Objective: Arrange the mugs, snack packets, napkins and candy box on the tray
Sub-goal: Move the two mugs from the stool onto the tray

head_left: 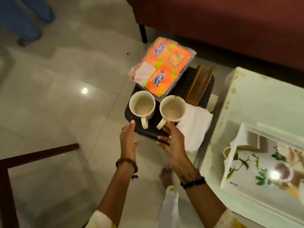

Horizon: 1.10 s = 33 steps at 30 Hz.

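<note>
A dark tray (185,83) sits low over the tiled floor. Two cream mugs stand on its near side, the left mug (142,105) and the right mug (172,109), both with milky drink and handles towards me. Orange snack packets (162,66) in a clear bag lie across the far left corner and overhang it. A brown candy box (199,84) lies along the right side. White napkins (193,125) hang over the near right corner. My left hand (129,140) is spread, with fingertips at the near left corner. My right hand (171,140) grips the tray's near edge below the right mug.
A glass-topped table (256,102) stands close on the right, with a leaf-printed white tray (243,142) under the glass. A dark red sofa (213,22) with a black leg (143,33) is behind. A dark wooden frame (37,155) is at near left. My bare foot (166,176) is below.
</note>
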Tool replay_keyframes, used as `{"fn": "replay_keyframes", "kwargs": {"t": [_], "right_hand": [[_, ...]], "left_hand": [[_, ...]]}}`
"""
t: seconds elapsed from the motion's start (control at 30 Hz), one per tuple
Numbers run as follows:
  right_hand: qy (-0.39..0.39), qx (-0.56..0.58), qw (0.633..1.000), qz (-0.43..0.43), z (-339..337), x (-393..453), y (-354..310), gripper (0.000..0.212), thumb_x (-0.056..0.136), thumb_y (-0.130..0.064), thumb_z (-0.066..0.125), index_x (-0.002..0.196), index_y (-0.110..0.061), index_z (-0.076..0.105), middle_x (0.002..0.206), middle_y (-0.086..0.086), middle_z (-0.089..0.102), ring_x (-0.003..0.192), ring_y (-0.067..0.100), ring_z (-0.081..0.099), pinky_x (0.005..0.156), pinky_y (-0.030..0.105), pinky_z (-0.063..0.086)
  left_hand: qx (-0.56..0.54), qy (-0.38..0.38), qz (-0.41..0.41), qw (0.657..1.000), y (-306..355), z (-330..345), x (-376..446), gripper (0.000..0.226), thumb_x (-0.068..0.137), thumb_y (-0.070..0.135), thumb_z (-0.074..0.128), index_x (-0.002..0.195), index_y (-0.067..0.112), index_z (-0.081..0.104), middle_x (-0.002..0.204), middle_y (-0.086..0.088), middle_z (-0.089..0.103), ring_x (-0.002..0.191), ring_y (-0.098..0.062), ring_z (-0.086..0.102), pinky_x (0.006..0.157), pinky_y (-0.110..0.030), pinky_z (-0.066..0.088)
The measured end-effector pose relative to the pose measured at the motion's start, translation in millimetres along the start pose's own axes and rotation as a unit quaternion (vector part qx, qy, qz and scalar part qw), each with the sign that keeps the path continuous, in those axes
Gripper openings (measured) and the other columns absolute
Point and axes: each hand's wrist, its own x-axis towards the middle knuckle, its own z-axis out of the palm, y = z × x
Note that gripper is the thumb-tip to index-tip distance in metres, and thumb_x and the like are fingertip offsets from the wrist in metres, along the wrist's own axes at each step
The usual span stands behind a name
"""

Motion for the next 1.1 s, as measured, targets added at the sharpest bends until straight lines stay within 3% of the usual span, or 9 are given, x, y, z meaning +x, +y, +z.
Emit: {"fn": "replay_keyframes", "kwargs": {"t": [0.07, 0.13, 0.27, 0.33, 0.5, 0.6, 0.7, 0.83, 1.1], "right_hand": [[-0.003, 0.028, 1.0, 0.013, 9.0, 7.7, -1.4, 0.031, 0.09, -0.042, 0.049, 0.11, -0.018, 0.055, 0.085, -0.005, 0.061, 0.072, 0.015, 0.059, 0.057, 0.024, 0.052], [0.005, 0.04, 0.999, -0.009, 16.2, 14.1, 0.3, 0.033, 0.089, -0.041, 0.05, 0.108, -0.016, 0.058, 0.08, -0.001, 0.063, 0.064, 0.012, 0.058, 0.056, 0.023, 0.051], [-0.014, 0.05, 0.997, -0.048, 26.7, 16.3, 5.9, 0.027, 0.088, -0.041, 0.052, 0.085, -0.017, 0.064, 0.068, 0.007, 0.068, 0.048, 0.012, 0.058, 0.055, 0.025, 0.054], [-0.011, 0.088, 0.996, -0.019, 28.9, 18.6, 2.0, 0.032, 0.089, -0.041, 0.05, 0.079, -0.015, 0.064, 0.062, 0.006, 0.066, 0.043, 0.012, 0.057, 0.052, 0.024, 0.052], [0.056, 0.121, 0.991, 0.016, 33.2, 22.2, -2.0, 0.039, 0.092, -0.038, 0.042, 0.066, -0.014, 0.058, 0.059, 0.005, 0.06, 0.041, 0.014, 0.051, 0.046, 0.024, 0.048], [0.081, 0.108, 0.991, 0.003, 25.5, 11.0, 0.8, 0.044, 0.094, -0.034, 0.034, 0.064, -0.009, 0.053, 0.057, 0.003, 0.055, 0.034, 0.011, 0.047, 0.044, 0.025, 0.045], [0.085, 0.092, 0.99, -0.065, -7.6, -17.5, 5.5, 0.04, 0.097, -0.033, 0.03, 0.078, -0.006, 0.053, 0.059, 0.004, 0.049, 0.035, 0.009, 0.042, 0.041, 0.023, 0.04], [0.144, 0.061, 0.982, -0.106, -88.2, -58.8, 15.3, 0.04, 0.084, -0.05, 0.043, 0.056, -0.022, 0.049, 0.05, 0.003, 0.045, 0.047, 0.02, 0.043, 0.05, 0.029, 0.036], [0.313, -0.083, 0.933, -0.157, -272.2, -76.7, 28.7, 0.044, 0.068, -0.056, 0.032, 0.056, -0.016, 0.047, 0.058, 0.013, 0.046, 0.058, 0.026, 0.044, 0.058, 0.04, 0.035]], "left_hand": [[-0.01, -0.063, -0.051, 0.997, 3.6, 8.9, 11.5, 0.033, 0.092, 0.044, 0.041, 0.114, 0.022, 0.051, 0.114, 0.0, 0.052, 0.113, -0.02, 0.046, 0.093, -0.043, 0.043], [-0.046, -0.094, -0.073, 0.992, 11.1, 21.0, 15.8, 0.032, 0.092, 0.048, 0.038, 0.104, 0.025, 0.057, 0.101, 0.001, 0.061, 0.103, -0.019, 0.052, 0.084, -0.04, 0.047], [-0.062, -0.107, -0.112, 0.986, 17.8, 35.8, 15.7, 0.049, 0.089, 0.055, 0.037, 0.066, 0.018, 0.059, 0.048, 0.006, 0.066, 0.054, -0.011, 0.054, 0.059, -0.025, 0.044], [-0.087, -0.065, -0.138, 0.984, 17.8, 41.4, 22.6, 0.049, 0.087, 0.053, 0.043, 0.064, 0.012, 0.055, 0.049, 0.0, 0.061, 0.038, -0.01, 0.048, 0.046, -0.019, 0.04], [-0.031, 0.102, -0.074, 0.992, 6.4, 50.9, 28.0, 0.028, 0.085, 0.035, 0.051, 0.064, 0.016, 0.05, 0.075, -0.008, 0.055, 0.07, -0.024, 0.054, 0.071, -0.036, 0.049], [0.002, 0.134, -0.036, 0.99, 3.9, 50.2, 4.1, 0.025, 0.085, 0.034, 0.052, 0.066, 0.016, 0.053, 0.076, -0.005, 0.058, 0.07, -0.019, 0.058, 0.075, -0.035, 0.052], [-0.029, 0.109, 0.007, 0.994, 3.2, 47.3, -39.7, 0.02, 0.089, 0.026, 0.051, 0.07, 0.02, 0.052, 0.076, 0.001, 0.053, 0.071, -0.009, 0.055, 0.075, -0.028, 0.055], [-0.018, 0.048, 0.001, 0.999, -15.0, 50.8, -94.9, 0.014, 0.088, 0.019, 0.049, 0.075, 0.02, 0.056, 0.075, -0.002, 0.046, 0.076, -0.011, 0.052, 0.074, -0.029, 0.058], [0.061, -0.111, -0.109, 0.986, -94.3, 133.6, -178.5, 0.016, 0.087, 0.009, 0.049, 0.071, 0.006, 0.048, 0.062, -0.006, 0.036, 0.066, -0.016, 0.045, 0.065, -0.026, 0.06]]}}
